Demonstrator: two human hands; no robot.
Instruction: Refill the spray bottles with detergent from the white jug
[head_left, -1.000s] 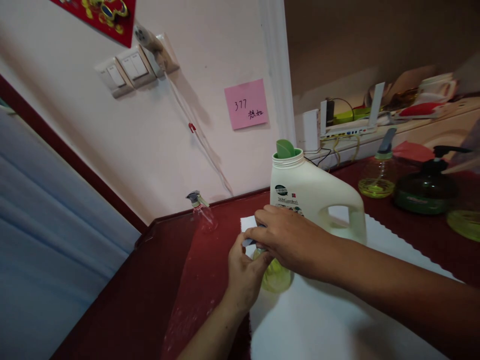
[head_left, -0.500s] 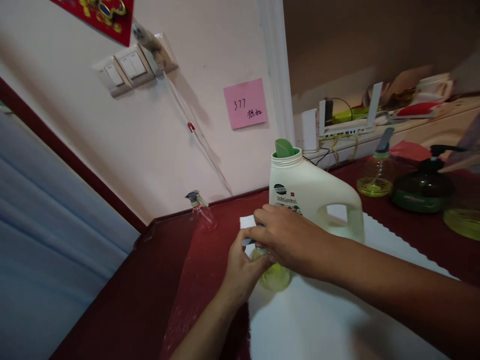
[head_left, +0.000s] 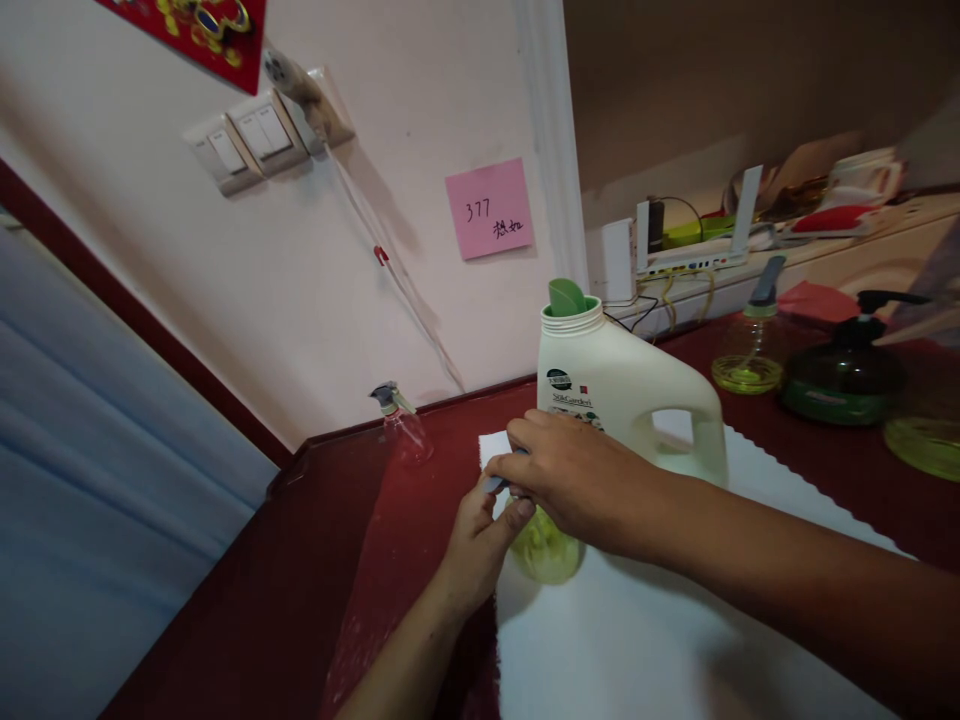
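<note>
The yellow-green spray bottle (head_left: pixel 551 553) had my right hand (head_left: pixel 571 472) clamped around its grey spray head (head_left: pixel 495 484) and my left hand's (head_left: pixel 480 540) thumb against it, left grip I couldn't tell, bottle on white cloth (head_left: pixel 600 640), cream jug (head_left: pixel 626 370) just behind.

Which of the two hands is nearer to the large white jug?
Right. The right hand is in front of the white jug, hiding part of its label; the left hand is farther off, lower and to the picture's left.
</note>
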